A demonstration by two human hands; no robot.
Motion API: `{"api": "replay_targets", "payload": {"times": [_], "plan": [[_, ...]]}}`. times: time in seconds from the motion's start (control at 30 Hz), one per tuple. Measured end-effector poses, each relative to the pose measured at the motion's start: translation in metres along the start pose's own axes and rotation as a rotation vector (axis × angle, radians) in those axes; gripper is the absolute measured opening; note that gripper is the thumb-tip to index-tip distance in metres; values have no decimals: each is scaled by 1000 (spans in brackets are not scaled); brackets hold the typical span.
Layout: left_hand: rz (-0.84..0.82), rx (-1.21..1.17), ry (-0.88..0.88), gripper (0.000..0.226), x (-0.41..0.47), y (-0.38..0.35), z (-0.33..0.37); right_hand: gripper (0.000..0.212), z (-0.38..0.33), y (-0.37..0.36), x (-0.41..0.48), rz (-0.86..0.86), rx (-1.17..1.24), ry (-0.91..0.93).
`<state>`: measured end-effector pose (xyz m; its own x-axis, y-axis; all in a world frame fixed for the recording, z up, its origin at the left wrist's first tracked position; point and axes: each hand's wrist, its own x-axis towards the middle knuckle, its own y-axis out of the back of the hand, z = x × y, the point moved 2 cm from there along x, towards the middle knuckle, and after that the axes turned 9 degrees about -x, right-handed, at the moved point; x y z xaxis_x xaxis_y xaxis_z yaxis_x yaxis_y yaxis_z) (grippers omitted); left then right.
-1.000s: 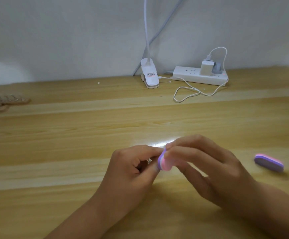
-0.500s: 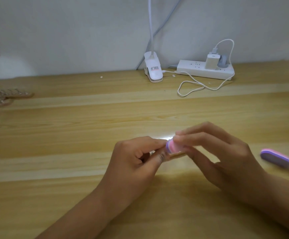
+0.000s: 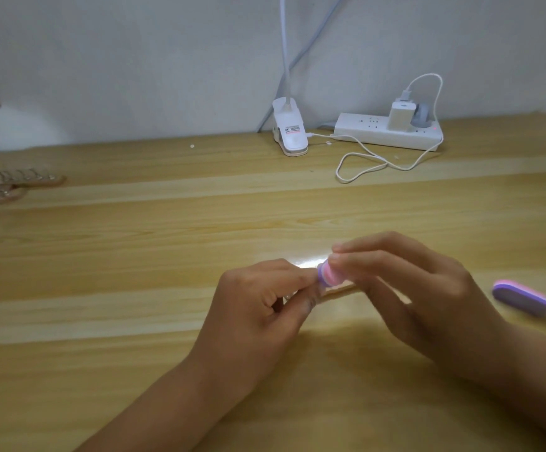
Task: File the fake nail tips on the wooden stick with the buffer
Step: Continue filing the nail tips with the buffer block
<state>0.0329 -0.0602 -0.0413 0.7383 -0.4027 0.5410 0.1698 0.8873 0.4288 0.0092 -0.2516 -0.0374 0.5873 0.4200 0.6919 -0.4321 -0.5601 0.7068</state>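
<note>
My right hand [image 3: 428, 288] pinches a small pink and purple buffer [image 3: 328, 275] between thumb and fingertips, low over the wooden table. The buffer's end meets the fingertips of my left hand [image 3: 258, 308]. That hand has its fingers curled and pinches a wooden stick [image 3: 336, 290], of which a short pale piece shows to the right of its thumb. The nail tips on that stick are hidden by my fingers and the buffer.
A second pink and purple buffer [image 3: 520, 296] lies on the table [image 3: 134, 256] at the right. Two wooden sticks with clear nail tips [image 3: 7, 184] lie at the far left. A clip lamp base [image 3: 289, 130], a power strip [image 3: 389, 132] and a white cable [image 3: 372, 163] sit by the wall.
The buffer has shifted slightly against the stick between my hands. Both hands keep their hold, and the view has tilted a little.
</note>
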Motion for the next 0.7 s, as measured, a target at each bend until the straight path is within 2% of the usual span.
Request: {"api": "replay_targets", "payload": {"times": [0.1,0.23,0.37,0.53,0.7], "plan": [[-12,16,-2,10,0,0,0,21,-2,0,1,3,26,-15],[-14,21,-16,11,-1,1,0,30,-10,-4,-2,-34,-19,83],[6,22,-2,11,1,0,1,21,4,4,2,-3,-8,-12],[3,-60,-6,12,0,2,0,29,-11,-4,-3,-29,-28,107],[8,-62,22,12,0,2,1,19,5,3,2,-1,-35,-7]]}}
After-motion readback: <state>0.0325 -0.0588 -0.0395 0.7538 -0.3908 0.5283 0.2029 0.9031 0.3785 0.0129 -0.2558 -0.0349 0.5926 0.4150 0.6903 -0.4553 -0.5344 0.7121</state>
